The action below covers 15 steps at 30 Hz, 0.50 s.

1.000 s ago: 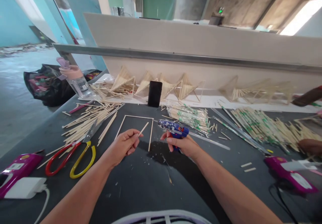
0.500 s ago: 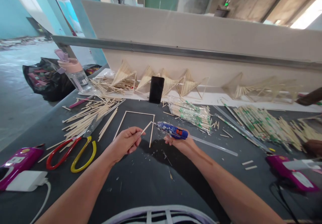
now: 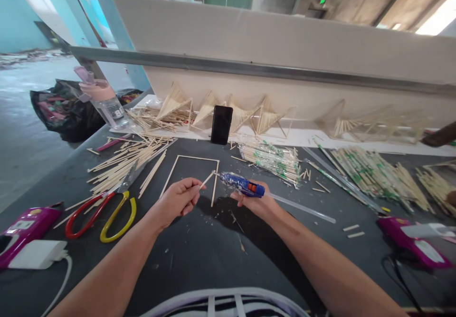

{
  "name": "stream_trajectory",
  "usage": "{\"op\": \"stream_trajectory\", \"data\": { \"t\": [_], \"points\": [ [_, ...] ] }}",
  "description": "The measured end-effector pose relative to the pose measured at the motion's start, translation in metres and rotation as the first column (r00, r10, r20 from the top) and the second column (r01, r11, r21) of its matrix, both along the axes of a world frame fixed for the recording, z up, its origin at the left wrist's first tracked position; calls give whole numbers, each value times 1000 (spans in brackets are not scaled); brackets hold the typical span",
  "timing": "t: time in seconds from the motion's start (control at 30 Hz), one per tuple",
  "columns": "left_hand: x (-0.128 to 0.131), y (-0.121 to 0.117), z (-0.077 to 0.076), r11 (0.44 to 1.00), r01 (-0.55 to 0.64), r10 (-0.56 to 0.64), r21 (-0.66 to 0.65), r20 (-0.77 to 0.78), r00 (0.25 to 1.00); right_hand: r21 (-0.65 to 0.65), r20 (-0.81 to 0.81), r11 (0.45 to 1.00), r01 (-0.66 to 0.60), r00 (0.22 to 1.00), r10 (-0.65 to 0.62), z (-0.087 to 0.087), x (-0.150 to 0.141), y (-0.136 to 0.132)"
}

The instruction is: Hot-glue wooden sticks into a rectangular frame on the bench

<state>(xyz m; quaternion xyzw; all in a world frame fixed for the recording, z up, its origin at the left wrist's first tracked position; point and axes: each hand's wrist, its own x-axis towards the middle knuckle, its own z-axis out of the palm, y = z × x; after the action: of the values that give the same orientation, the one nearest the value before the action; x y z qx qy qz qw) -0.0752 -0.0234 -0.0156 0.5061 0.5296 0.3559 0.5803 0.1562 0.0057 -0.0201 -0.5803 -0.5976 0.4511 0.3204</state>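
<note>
Between the fingertips of my left hand [image 3: 181,197] is a thin wooden stick [image 3: 206,180], pointing up and to the right. My right hand [image 3: 254,200] is closed round a blue hot glue gun [image 3: 239,184], and a clear glue stick [image 3: 302,207] juts from its back end. The gun's nozzle meets the far tip of the held stick, as far as I can see. Under and behind my hands, a frame of sticks [image 3: 197,158] lies on the dark table; its left side runs behind my left hand.
Scissors [image 3: 117,212] and loose sticks [image 3: 121,169] lie to the left, near a purple device [image 3: 28,229]. A phone [image 3: 221,124] stands before several stick models [image 3: 267,117]. Bagged sticks [image 3: 270,160] lie right of centre. Another person's hand [image 3: 451,198] shows at the right edge.
Both hands hold nearly the same pose, with the nozzle still at the stick's tip. The view has shifted slightly. At the right edge, the other person's hand has moved.
</note>
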Motion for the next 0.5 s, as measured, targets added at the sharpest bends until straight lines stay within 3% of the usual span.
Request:
{"op": "stream_trajectory", "data": {
  "t": [0.5],
  "points": [
    [-8,1,-3,996,40,-37,74,-37,999,5,-5,1000,-24,1000,24,-11,6,9]
  ]
}}
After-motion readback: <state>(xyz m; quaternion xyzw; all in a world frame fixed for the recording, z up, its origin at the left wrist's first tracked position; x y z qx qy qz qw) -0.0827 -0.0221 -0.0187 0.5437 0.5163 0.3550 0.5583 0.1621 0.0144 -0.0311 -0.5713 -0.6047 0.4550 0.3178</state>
